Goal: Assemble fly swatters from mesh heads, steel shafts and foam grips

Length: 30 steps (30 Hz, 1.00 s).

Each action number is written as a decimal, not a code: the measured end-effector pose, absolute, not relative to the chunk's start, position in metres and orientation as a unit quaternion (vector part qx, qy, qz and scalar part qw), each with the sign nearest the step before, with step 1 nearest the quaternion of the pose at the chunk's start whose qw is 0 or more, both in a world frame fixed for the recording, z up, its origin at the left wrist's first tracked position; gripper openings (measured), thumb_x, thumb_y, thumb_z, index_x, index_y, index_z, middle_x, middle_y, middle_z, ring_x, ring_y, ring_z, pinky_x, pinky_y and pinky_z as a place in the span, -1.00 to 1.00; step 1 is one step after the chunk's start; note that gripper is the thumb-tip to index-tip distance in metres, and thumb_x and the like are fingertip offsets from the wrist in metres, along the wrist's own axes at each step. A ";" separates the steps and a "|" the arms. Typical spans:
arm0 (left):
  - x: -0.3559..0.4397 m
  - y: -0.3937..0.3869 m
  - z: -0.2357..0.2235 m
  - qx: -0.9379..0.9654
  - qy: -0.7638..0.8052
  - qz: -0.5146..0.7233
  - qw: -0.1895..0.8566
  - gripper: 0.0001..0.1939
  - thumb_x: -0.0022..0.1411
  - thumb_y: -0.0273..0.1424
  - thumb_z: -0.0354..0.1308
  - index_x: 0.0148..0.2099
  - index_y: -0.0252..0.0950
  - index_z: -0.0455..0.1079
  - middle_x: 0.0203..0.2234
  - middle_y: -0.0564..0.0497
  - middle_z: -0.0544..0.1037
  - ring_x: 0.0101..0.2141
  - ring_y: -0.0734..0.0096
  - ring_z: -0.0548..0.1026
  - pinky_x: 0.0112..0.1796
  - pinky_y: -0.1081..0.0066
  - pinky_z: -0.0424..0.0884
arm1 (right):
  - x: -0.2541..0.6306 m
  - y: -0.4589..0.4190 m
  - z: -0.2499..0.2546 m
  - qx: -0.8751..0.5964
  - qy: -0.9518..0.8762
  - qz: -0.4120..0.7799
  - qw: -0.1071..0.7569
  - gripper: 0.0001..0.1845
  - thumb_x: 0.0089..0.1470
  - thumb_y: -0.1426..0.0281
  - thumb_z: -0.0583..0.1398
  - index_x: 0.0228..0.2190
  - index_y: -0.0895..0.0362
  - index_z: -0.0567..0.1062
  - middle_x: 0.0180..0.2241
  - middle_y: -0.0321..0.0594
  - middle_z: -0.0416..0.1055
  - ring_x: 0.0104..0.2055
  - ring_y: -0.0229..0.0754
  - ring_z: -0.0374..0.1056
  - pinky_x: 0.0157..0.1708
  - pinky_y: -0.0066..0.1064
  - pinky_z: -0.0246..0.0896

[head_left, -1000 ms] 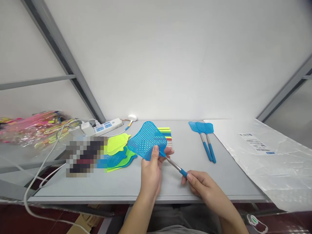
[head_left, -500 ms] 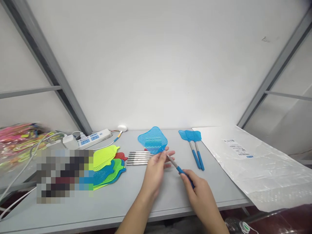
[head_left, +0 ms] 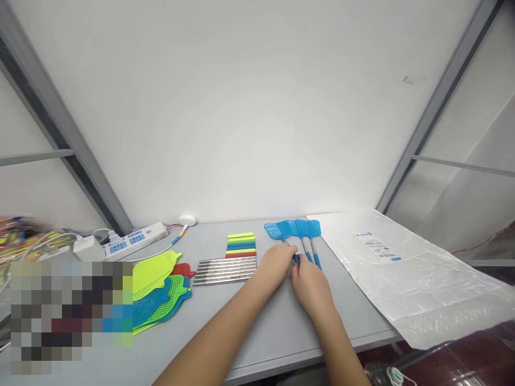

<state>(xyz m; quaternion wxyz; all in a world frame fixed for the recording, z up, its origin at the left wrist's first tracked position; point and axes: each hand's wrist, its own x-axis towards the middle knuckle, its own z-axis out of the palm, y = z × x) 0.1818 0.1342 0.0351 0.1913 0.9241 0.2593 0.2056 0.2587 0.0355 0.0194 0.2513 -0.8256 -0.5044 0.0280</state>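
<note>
Three blue swatters [head_left: 313, 228] fan out to the right of the metal rods [head_left: 225, 269], mesh ends overlapping and handles toward us, perhaps so that they share little room. The one nearest the rods is the held swatter [head_left: 274, 231], its mesh end against its neighbour's. Our right grip [head_left: 311, 281] is closed around its blue handle [head_left: 296, 260], probably because the thick end steers it best. Our left grip [head_left: 277, 262], just right of the rods, curls over the shaft [head_left: 286, 240]; we cannot tell whether it clasps the metal or merely steadies it.

Just behind the rods, coloured tubes [head_left: 241, 246] lie side by side, and to the rods' left we have loose mesh heads [head_left: 155, 271] in a heap. We judge that each sort is kept apart so it is easy to pick out. The rods themselves lie parallel, which likely stops them rolling about. Well to their right, a white plastic bag [head_left: 374, 284] covers that side of the worktop [head_left: 277, 335], seemingly clear of our arms.
</note>
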 end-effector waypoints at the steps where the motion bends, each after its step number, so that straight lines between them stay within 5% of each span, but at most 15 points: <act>1: 0.184 0.136 0.034 0.928 0.258 0.196 0.186 -0.78 0.16 -0.58 0.03 -0.36 -0.22 0.46 -0.43 -0.10 0.53 -0.35 0.18 0.51 -0.25 0.33 0.31 | 0.259 0.034 0.019 -0.825 -0.505 0.025 0.252 -0.62 0.25 0.41 -0.10 -0.04 0.22 0.40 -0.27 0.04 0.52 -0.31 0.05 0.46 -0.43 -0.27 0.14; 6: 0.189 0.138 0.028 0.942 0.252 0.162 0.152 -0.73 0.21 -0.61 -0.04 -0.21 -0.25 0.44 -0.31 -0.14 0.52 -0.24 0.17 0.50 -0.18 0.31 0.31 | 0.258 0.020 0.015 -0.826 -0.503 -0.020 0.255 -0.57 0.27 0.35 -0.07 0.07 0.22 0.35 -0.10 0.08 0.44 -0.10 0.09 0.38 -0.20 -0.17 0.14; 10: 0.194 0.134 0.024 0.951 0.248 0.140 0.123 -0.73 0.27 -0.57 -0.08 -0.14 -0.24 0.42 -0.26 -0.10 0.49 -0.22 0.22 0.49 -0.20 0.34 0.34 | 0.269 0.003 0.004 -0.843 -0.455 -0.093 0.272 -0.65 0.22 0.27 0.04 -0.04 0.10 0.46 -0.08 -0.01 0.38 -0.04 0.07 0.29 -0.15 -0.15 0.10; 17: 0.200 0.130 0.021 0.956 0.256 0.113 0.086 -0.73 0.33 -0.53 -0.12 -0.11 -0.22 0.38 -0.21 -0.07 0.42 -0.23 0.29 0.48 -0.22 0.38 0.36 | 0.296 -0.021 -0.015 -0.852 -0.428 -0.057 0.296 -0.56 0.20 0.09 0.05 -0.04 0.08 0.45 -0.02 -0.05 0.34 0.05 0.08 0.22 -0.03 -0.06 0.05; 30: 0.197 0.130 0.017 0.961 0.245 0.110 0.061 -0.73 0.34 -0.51 -0.12 -0.08 -0.20 0.38 -0.18 -0.05 0.39 -0.24 0.33 0.45 -0.23 0.40 0.33 | 0.293 -0.025 -0.019 -0.826 -0.469 -0.044 0.310 -0.68 0.17 0.24 0.11 -0.05 -0.03 0.46 -0.03 -0.12 0.33 0.05 0.01 0.24 -0.02 -0.10 0.04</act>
